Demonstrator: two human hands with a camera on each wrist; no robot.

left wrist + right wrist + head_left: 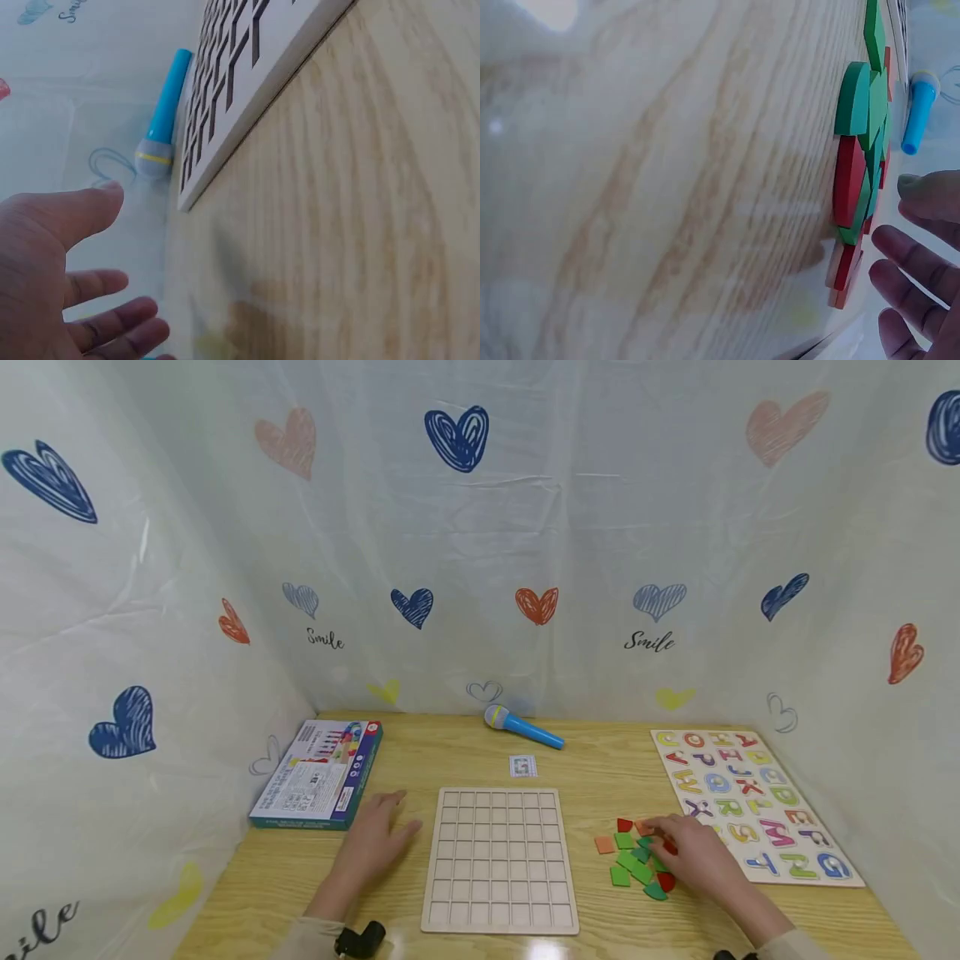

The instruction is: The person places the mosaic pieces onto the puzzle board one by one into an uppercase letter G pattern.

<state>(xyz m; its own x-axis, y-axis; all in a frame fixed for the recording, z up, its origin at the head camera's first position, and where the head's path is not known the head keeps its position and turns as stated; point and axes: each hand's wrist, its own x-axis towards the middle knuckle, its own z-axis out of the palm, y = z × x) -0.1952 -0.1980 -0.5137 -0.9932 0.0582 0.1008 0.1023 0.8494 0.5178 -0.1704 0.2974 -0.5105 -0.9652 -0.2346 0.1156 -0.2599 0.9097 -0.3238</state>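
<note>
My left hand (372, 839) lies over the table with its fingers spread, between the boxed set and the wooden grid board (498, 860). In the left wrist view nothing is in that hand (45, 277). Above a loose pile of small coloured tiles is my right hand (697, 853). The pile has green square tiles (620, 876), red rounded pieces (666, 882) and orange squares (604, 845). Loosely bent fingers show in the right wrist view, with no tile visible between them; the hand (922, 262) is beside the red and green pieces (847, 180). Whether a fingertip touches a tile is unclear.
At the back lies a blue toy microphone (525, 727), with a small printed card (522, 766) in front of it. A flat box (318, 772) is at the left, an alphabet puzzle board (806, 827) at the right. A heart-printed curtain (480, 543) surrounds the table.
</note>
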